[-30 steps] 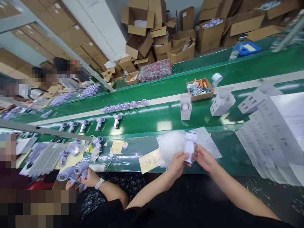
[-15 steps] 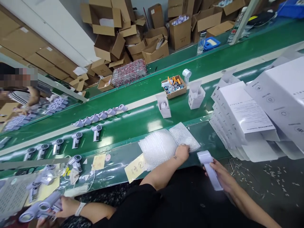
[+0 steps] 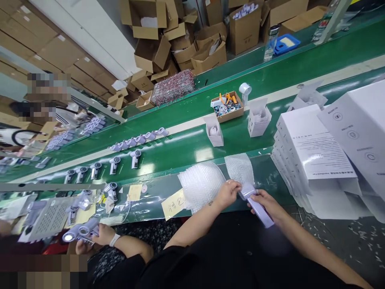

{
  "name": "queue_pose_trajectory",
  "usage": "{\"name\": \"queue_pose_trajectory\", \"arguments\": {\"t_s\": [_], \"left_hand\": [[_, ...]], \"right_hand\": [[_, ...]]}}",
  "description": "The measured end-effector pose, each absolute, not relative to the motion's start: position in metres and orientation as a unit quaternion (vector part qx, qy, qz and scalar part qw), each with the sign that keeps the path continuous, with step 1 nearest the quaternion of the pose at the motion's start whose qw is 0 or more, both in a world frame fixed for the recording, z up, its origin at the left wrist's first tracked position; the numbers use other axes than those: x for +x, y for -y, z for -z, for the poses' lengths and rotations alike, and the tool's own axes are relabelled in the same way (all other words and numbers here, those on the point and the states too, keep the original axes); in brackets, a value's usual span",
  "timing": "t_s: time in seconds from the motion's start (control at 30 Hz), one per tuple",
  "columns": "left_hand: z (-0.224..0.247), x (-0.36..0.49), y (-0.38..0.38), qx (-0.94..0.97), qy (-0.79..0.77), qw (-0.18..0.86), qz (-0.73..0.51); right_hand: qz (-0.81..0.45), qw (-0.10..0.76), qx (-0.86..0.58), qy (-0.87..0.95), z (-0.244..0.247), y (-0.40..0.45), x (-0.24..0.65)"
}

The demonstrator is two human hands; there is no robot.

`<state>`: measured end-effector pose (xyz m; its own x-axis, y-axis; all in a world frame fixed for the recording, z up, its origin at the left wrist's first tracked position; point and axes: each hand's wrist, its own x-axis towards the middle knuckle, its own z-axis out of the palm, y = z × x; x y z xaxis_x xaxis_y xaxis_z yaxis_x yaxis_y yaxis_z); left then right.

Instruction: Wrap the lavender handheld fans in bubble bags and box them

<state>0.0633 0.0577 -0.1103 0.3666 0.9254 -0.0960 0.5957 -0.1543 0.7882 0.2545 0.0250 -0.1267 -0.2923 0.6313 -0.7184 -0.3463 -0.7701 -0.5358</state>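
Note:
My right hand point(image 3: 266, 204) is wrapped round the handle of a lavender handheld fan point(image 3: 262, 214), which slants with its round head up and to the left. Fingers of my left hand point(image 3: 229, 193) are pinched at the lower edge of a bubble wrap bag point(image 3: 240, 167), right beside the fan's head. That head overlaps the bag's near end; whether it is inside the bag I cannot tell. A stack of bubble wrap bags point(image 3: 201, 182) lies left of my left hand, partly over a yellow paper note point(image 3: 173, 205) with handwriting.
Folded white printed boxes point(image 3: 315, 148) are stacked at right. Two open white boxes point(image 3: 214, 135) and a carton of small parts point(image 3: 230, 115) stand on the green belt point(image 3: 177, 148). Several fans point(image 3: 114, 165) line it at left. A co-worker's hands point(image 3: 104, 235) hold fans at lower left.
One bubble wrap bag has come away from the stack, to its right, in my left hand. My right hand has brought the fan left and up to it. The view has shifted.

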Motion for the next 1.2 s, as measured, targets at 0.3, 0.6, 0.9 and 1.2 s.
{"name": "queue_pose_trajectory", "arguments": {"t_s": [0.3, 0.6, 0.9, 1.2], "left_hand": [[0.093, 0.066, -0.042, 0.919, -0.331, 0.207, -0.055], [0.093, 0.067, -0.038, 0.772, -0.480, 0.396, -0.130], [0.036, 0.046, -0.051, 0.506, -0.491, 0.665, -0.249], [0.000, 0.023, -0.052, 0.763, -0.284, 0.544, -0.202]], "right_hand": [[-0.788, 0.334, -0.510, 0.092, 0.108, -0.021, 0.249], [-0.707, 0.406, -0.578, -0.021, 0.104, 0.000, 0.222], [-0.621, 0.428, -0.593, 0.282, 0.023, 0.016, 0.241], [-0.598, 0.496, -0.468, 0.421, -0.022, 0.022, 0.206]]}}
